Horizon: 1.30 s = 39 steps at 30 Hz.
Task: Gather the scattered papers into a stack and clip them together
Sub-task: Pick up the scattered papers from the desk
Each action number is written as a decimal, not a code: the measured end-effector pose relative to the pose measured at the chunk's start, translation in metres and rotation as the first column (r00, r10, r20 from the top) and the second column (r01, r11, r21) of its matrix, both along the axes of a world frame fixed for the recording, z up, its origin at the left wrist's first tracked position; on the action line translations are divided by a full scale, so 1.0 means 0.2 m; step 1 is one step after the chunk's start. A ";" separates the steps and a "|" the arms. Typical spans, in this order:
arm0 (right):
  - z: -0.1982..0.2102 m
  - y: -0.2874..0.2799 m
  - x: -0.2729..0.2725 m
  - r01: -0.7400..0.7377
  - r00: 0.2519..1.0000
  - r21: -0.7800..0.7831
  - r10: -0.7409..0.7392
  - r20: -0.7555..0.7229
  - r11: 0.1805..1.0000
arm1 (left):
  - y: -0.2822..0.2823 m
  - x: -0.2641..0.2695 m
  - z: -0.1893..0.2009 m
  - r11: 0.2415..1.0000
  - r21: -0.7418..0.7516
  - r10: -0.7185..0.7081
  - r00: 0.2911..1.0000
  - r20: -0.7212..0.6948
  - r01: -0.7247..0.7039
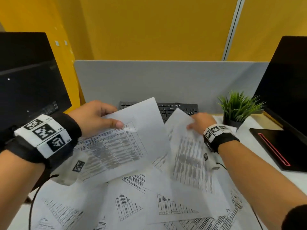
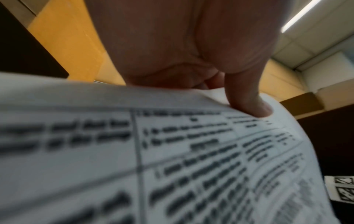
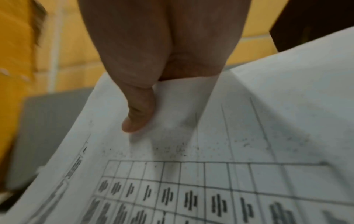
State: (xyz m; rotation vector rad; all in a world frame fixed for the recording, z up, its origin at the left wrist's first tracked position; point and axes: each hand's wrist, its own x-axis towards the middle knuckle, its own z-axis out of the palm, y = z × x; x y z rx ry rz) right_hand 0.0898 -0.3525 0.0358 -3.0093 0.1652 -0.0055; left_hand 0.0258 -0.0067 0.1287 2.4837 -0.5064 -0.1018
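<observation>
Loose papers [image 1: 149, 196] spread over the desk [image 1: 295, 178], left hand [image 1: 94, 117] pinching a raised sheet [image 1: 132, 140] at its top edge, thumb [image 2: 247, 97] on its printed face, right hand [image 1: 201, 121] pinching a second sheet [image 1: 186, 153], thumb [image 3: 139, 110] on top.

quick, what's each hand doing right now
Left hand: closed on a lifted sheet with a printed table, thumb on top.
Right hand: closed on a second lifted sheet, thumb on top.
</observation>
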 end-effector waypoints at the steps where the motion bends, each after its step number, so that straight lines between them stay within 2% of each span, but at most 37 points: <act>1: 0.09 0.02 -0.04 -0.050 0.995 -0.001 0.050 0.090 0.999 | -0.02 -0.02 0.01 0.998 -0.036 -0.049 0.999 -0.021 0.048; 3: 0.27 0.09 -0.14 -0.182 0.959 0.025 0.171 0.228 0.983 | -0.06 -0.03 0.01 0.989 -0.077 -0.126 0.992 0.020 0.127; 6: 0.49 0.24 -0.35 -0.391 0.897 0.110 0.353 0.265 0.914 | -0.17 -0.06 0.00 0.987 -0.109 -0.099 0.982 0.158 0.117; 9: 0.56 0.30 -0.48 -0.505 0.843 0.219 0.423 0.333 0.835 | -0.26 -0.08 -0.04 0.939 -0.306 -0.127 0.985 0.118 0.158; 12: 0.56 0.28 -0.53 -0.507 0.832 0.341 0.347 0.433 0.791 | -0.31 -0.09 -0.10 0.843 -0.525 -0.065 0.990 0.127 0.122; 13: 0.56 0.24 -0.54 -0.497 0.822 0.387 0.280 0.496 0.777 | -0.31 -0.09 -0.13 0.816 -0.569 -0.013 0.987 0.160 0.103; 15: 0.52 0.15 -0.56 -0.434 0.786 0.526 0.023 0.618 0.731 | -0.30 -0.09 -0.16 0.739 -0.671 0.105 0.973 0.205 0.061; 16: 0.48 0.11 -0.56 -0.406 0.766 0.630 -0.130 0.630 0.662 | -0.29 -0.10 -0.17 0.696 -0.717 0.161 0.963 0.216 0.044; 17: 0.43 0.08 -0.57 -0.369 0.772 0.743 -0.260 0.579 0.558 | -0.27 -0.10 -0.18 0.644 -0.764 0.207 0.954 0.216 0.033; 18: 0.37 0.08 -0.57 -0.346 0.815 0.854 -0.326 0.479 0.389 | -0.25 -0.10 -0.19 0.585 -0.811 0.244 0.950 0.196 0.017; 19: 0.30 0.09 -0.56 -0.314 0.878 0.930 -0.315 0.360 0.189 | -0.23 -0.09 -0.20 0.524 -0.851 0.267 0.950 0.163 -0.002; 20: 0.22 0.11 -0.55 -0.294 0.928 0.955 -0.226 0.297 0.049 | -0.22 -0.08 -0.21 0.481 -0.876 0.278 0.952 0.127 -0.024; 21: 0.16 0.14 -0.55 -0.306 0.946 0.952 -0.110 0.305 0.008 | -0.22 -0.07 -0.22 0.471 -0.881 0.282 0.955 0.098 -0.049; 22: 0.12 0.17 -0.55 -0.333 0.942 0.943 -0.027 0.334 0.022 | -0.23 -0.07 -0.23 0.482 -0.873 0.288 0.954 0.083 -0.070; 23: 0.10 0.22 -0.55 -0.369 0.929 0.927 0.008 0.369 0.070 | -0.24 -0.07 -0.24 0.496 -0.864 0.309 0.947 0.086 -0.083; 25: 0.13 0.30 -0.55 -0.426 0.893 0.886 -0.071 0.445 0.184 | -0.26 -0.07 -0.24 0.516 -0.851 0.385 0.914 0.125 -0.101; 27: 0.19 0.35 -0.56 -0.484 0.819 0.837 -0.204 0.536 0.257 | -0.25 -0.08 -0.23 0.528 -0.845 0.452 0.871 0.196 -0.084; 30: 0.20 0.41 -0.59 -0.532 0.734 0.783 -0.284 0.617 0.323 | -0.24 -0.11 -0.25 0.449 -0.893 0.478 0.849 0.226 -0.015; 32: 0.12 0.43 -0.63 -0.487 0.750 0.803 -0.306 0.586 0.343 | -0.22 -0.12 -0.34 0.432 -0.902 0.438 0.878 0.193 -0.018; 36: -0.10 0.46 -0.68 -0.321 0.847 0.878 -0.308 0.435 0.356 | -0.22 -0.15 -0.53 0.535 -0.836 0.323 0.944 0.070 -0.121; 38: -0.14 0.46 -0.69 -0.288 0.860 0.899 -0.322 0.395 0.331 | -0.22 -0.14 -0.55 0.551 -0.821 0.330 0.943 0.051 -0.148; 39: -0.15 0.46 -0.69 -0.292 0.855 0.905 -0.340 0.391 0.309 | -0.22 -0.14 -0.54 0.530 -0.835 0.346 0.937 0.050 -0.151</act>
